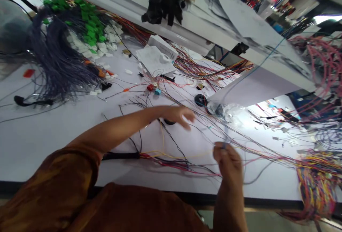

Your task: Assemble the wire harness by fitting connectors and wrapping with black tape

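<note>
My left hand (177, 114) reaches across the middle of the table above loose thin wires. Its thumb and fingers are apart, with nothing between them. Lower right of it, my right hand (228, 161) pinches a thin bluish strip (226, 136), blurred, so its exact kind is unclear. Below and between the hands runs a wire bundle (171, 162) in red, black and yellow, coming out of a black sleeve (121, 156). Clear crumpled plastic or tape (228, 112) and a black tape roll (200, 100) lie beyond my right hand.
Dark purple wires (57, 50) with green connectors (91, 22) are heaped at the left. A white shelf (197, 29) slants across the back. A paper packet (156, 59) lies beneath it. Multicoloured wires (316, 185) hang over the right front edge.
</note>
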Tool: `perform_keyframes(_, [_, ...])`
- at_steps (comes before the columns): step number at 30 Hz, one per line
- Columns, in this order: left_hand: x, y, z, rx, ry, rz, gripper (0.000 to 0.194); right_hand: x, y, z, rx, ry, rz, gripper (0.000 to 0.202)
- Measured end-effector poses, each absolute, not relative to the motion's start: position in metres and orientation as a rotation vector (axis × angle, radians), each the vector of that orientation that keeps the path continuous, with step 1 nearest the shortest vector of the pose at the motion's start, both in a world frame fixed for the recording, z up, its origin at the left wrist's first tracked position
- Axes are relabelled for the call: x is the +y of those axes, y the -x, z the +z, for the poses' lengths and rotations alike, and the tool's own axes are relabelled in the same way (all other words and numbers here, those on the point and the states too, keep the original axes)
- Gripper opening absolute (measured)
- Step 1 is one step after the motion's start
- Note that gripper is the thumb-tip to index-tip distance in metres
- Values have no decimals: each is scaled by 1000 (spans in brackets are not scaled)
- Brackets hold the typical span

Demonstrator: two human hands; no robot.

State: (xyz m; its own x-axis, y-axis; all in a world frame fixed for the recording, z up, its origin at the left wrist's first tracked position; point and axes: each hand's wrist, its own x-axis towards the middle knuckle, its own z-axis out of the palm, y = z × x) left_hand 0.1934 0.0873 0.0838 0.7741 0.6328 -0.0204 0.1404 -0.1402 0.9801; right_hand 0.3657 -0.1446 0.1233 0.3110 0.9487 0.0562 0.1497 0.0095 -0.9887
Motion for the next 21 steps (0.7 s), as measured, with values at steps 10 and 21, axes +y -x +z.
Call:
perform_keyframes(10, [39,-140,111,541,-706,768,20,-165,-329,63,-1662,1769,1650,39])
perform_keyframes(21, [64,-31,148,748,-846,1203,26,-157,-349,53,-1013,1879,1353,36])
